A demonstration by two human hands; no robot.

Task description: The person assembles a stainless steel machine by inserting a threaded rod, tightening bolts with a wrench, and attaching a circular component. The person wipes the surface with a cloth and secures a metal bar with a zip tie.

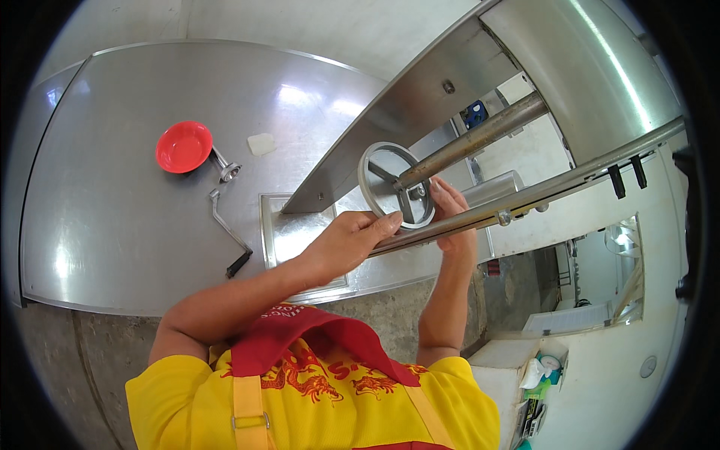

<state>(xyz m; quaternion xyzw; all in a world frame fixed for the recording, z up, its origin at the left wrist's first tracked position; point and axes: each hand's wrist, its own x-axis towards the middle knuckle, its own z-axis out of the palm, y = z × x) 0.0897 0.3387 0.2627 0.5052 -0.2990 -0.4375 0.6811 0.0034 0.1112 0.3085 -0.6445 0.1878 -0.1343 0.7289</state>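
Note:
A round metal handwheel (390, 180) sits on the end of a steel shaft (480, 135) of a stainless machine. My left hand (352, 240) grips the wheel's lower rim, thumb along its edge. My right hand (452, 214) is flat against the wheel's right side, partly hidden behind a steel rail (540, 191). Both forearms rise from the lower edge, over a yellow shirt and red apron.
A red bowl (183, 146), a small metal fitting (228, 172), a bent crank handle (227, 232) and a pale square piece (261, 143) lie on the steel table (112, 225). A slanted steel panel (405, 112) rises above a recessed tray (289, 232). A white box with small items (525, 375) stands lower right.

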